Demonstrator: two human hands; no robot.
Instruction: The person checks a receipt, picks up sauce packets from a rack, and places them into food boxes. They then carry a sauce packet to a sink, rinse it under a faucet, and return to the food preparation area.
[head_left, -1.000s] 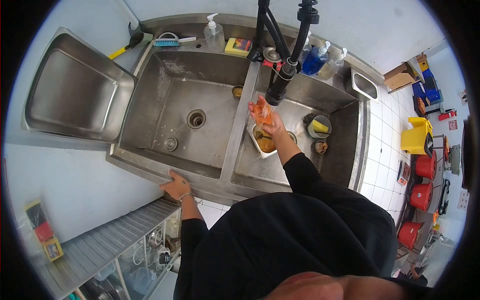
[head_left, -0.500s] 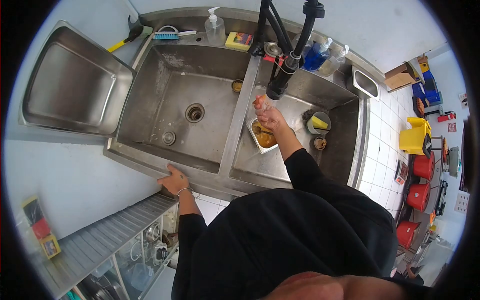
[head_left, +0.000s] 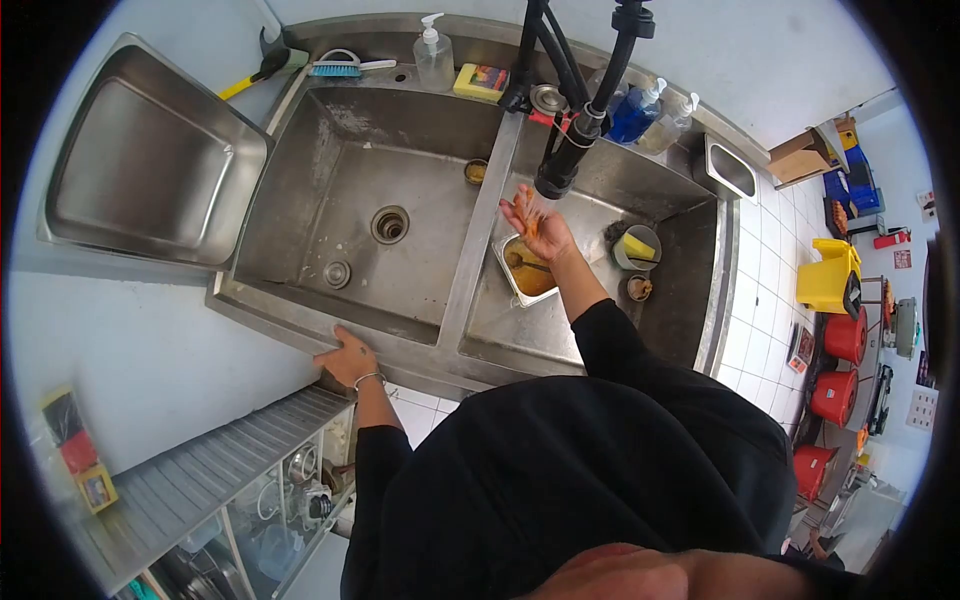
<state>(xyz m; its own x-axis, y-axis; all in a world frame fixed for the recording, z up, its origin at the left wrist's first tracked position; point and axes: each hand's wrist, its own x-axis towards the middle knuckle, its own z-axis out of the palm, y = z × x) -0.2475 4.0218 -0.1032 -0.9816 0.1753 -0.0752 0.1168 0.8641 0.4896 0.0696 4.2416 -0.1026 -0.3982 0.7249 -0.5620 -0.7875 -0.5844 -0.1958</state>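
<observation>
My right hand (head_left: 545,235) is palm up in the right basin, just below the black faucet head (head_left: 555,180), with water running onto it. Its fingers curve around a small orange piece (head_left: 531,213), whose kind I cannot make out. Below that hand sits a metal food pan (head_left: 527,299) with orange-brown liquid (head_left: 530,278) and a dark utensil in it. My left hand (head_left: 350,360) lies on the sink's front edge (head_left: 300,325), fingers stretched out and holding nothing.
A tub with a yellow sponge (head_left: 636,246) and a small cup (head_left: 639,288) stand in the right basin. Soap bottles (head_left: 636,115) line the back ledge. A large steel pan (head_left: 150,165) leans at the left. Below my left hand is a ribbed metal shelf (head_left: 220,455).
My right hand's fingers have loosened and spread somewhat under the water, showing more of the orange piece. My left hand stays on the sink edge.
</observation>
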